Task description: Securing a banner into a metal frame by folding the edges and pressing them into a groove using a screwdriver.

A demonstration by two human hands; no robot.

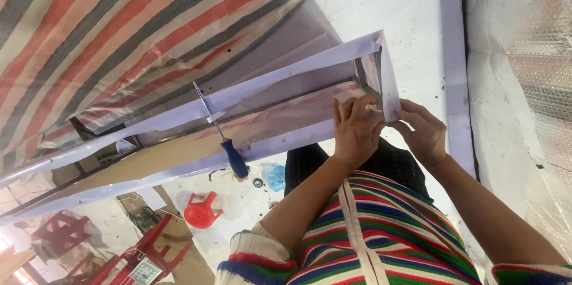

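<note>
A long metal frame (286, 91), wrapped in white protective film, runs from the lower left up to a corner at the upper right. My left hand (356, 131) lies on the frame's near rail by that corner, its fingers pinching the film. My right hand (424, 133) grips the outer edge of the same corner (387, 82). A screwdriver (221, 136) with a blue handle and a thin shaft rests across the frame to the left, apart from both hands. My striped sleeves and striped top fill the bottom of the view.
A red, white and grey striped tarp (107, 29) covers the upper left. A white panel (411, 17) and bubble wrap (536, 58) are on the right. Red plastic stools (201, 210) and small clutter sit on the floor at the lower left.
</note>
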